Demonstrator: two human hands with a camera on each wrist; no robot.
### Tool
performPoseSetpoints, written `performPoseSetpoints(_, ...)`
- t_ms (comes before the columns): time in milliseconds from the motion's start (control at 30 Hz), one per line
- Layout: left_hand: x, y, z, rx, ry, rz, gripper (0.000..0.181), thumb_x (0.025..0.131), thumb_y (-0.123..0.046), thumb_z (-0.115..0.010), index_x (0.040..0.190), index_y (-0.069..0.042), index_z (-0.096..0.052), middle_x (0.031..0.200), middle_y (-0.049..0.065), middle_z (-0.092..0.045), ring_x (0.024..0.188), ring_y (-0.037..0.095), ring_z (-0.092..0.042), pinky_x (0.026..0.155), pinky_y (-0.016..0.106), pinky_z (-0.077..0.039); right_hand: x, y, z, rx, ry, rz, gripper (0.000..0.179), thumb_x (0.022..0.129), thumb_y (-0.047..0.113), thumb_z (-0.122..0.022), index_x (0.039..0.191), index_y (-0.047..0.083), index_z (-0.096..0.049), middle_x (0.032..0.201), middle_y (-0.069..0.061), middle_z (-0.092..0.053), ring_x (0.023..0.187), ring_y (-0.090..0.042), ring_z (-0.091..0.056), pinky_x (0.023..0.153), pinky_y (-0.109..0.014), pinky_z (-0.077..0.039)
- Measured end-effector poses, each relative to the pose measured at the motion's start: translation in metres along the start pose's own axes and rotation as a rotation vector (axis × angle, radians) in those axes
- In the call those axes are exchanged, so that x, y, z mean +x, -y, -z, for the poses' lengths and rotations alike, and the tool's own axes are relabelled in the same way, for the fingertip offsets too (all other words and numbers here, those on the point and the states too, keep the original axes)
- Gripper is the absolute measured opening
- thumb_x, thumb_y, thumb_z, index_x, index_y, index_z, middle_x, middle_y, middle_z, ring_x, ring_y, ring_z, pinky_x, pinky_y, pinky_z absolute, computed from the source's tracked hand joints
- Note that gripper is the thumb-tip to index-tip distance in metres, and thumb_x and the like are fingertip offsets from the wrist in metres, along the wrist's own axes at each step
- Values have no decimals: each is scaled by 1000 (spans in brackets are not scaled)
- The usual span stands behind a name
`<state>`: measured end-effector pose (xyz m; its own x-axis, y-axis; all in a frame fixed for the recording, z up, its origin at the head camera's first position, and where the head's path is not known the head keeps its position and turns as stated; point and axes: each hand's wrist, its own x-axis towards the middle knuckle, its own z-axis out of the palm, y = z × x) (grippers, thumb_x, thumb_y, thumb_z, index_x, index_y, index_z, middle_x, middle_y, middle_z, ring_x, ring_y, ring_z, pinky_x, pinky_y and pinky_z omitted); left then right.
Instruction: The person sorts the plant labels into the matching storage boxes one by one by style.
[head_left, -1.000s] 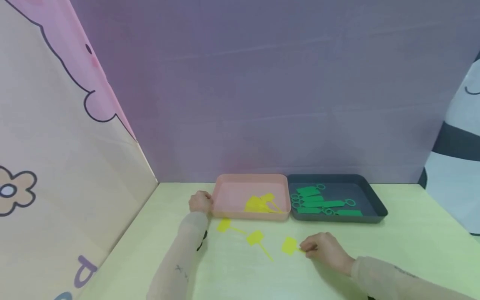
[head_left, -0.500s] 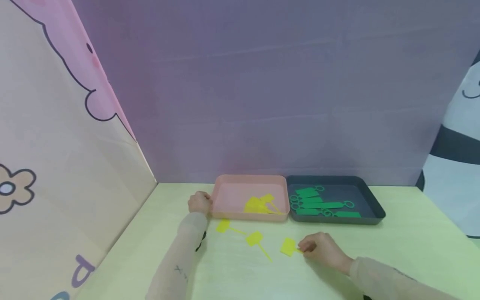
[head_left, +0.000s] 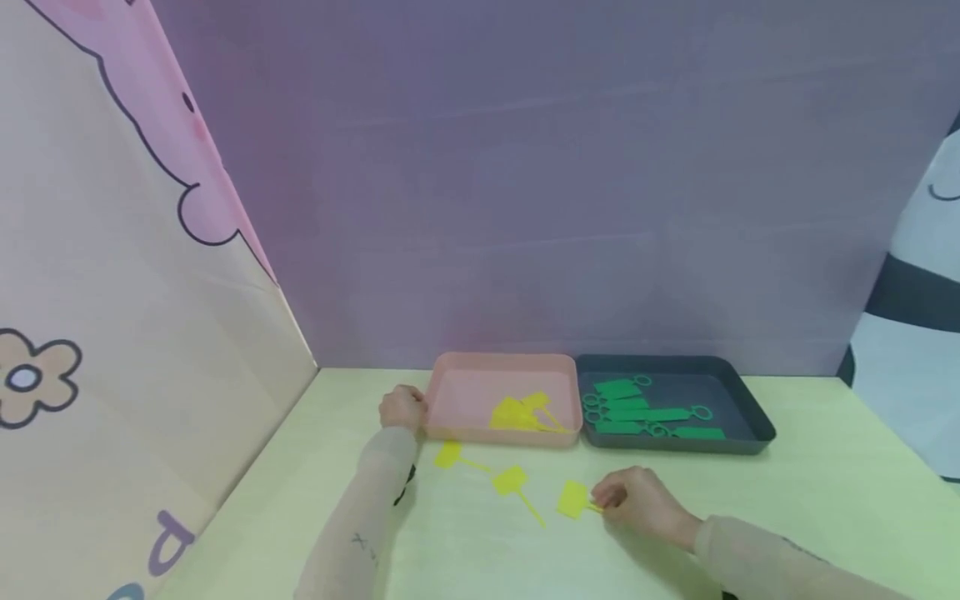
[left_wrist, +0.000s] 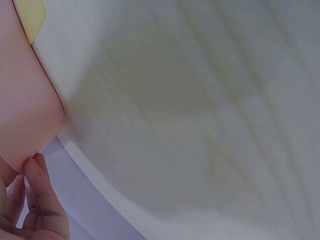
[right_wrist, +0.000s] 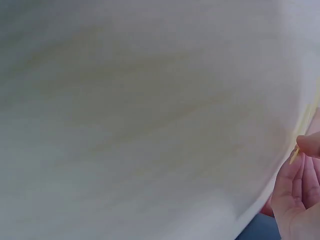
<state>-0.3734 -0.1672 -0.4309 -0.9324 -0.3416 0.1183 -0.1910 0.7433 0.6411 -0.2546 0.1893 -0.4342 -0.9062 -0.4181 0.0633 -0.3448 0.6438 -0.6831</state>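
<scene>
My right hand (head_left: 641, 502) pinches the thin stem of a yellow tag (head_left: 573, 499), whose flat square head points left, close over the table. In the right wrist view, thumb and fingertips grip the narrow yellow stem (right_wrist: 294, 156). At the left end of the pink tray (head_left: 459, 400), my left hand (head_left: 402, 407) holds the tray's edge; the left wrist view has fingers (left_wrist: 40, 175) pinching its corner. Inside that tray lies a small pile of yellow tags (head_left: 513, 413). Two more tags rest on the table, one (head_left: 449, 454) just before the tray, another (head_left: 511, 480) nearer the middle.
Against the pink tray's right side stands a dark grey tray (head_left: 738, 408) with several green tags (head_left: 648, 414) bearing ring ends. Both trays sit near the back of the pale table (head_left: 480, 558), before a purple-grey cloth wall (head_left: 525, 183). A printed panel (head_left: 135, 333) closes off the left side.
The right hand and its tag have shifted slightly left, and the tag's head is tilted a little differently. The left hand stays at the tray; the head view has moved slightly.
</scene>
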Motion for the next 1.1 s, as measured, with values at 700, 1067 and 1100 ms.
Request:
performPoseSetpoints(700, -2, -3, 4, -7, -2, 13, 11, 80, -7, -59, 79, -6, -70, 84, 13, -68, 78, 29, -62, 71, 40, -53, 25, 25, 9, 39, -62, 64, 22, 71, -4, -65, 92, -2, -68, 79, -6, -70, 70, -14, -63, 57, -19, -50)
performPoseSetpoints(1067, 1, 2, -1, -15, -12, -2, 11, 80, -7, -60, 79, -6, -70, 82, 13, -68, 75, 29, -62, 67, 40, -53, 56, 42, 17, 84, -133, -70, 20, 77, -1, -67, 97, 2, -69, 89, -8, -69, 79, -17, -64, 65, -28, -54)
performPoseSetpoints(1100, 0, 2, -1, -17, -9, -4, 11, 80, -7, -60, 79, -6, -70, 83, 13, -68, 75, 29, -62, 67, 40, -53, 59, 42, 17, 84, -144, -93, 20, 77, -1, -67, 97, 2, -69, 89, -7, -69, 79, -17, -64, 66, -28, -54)
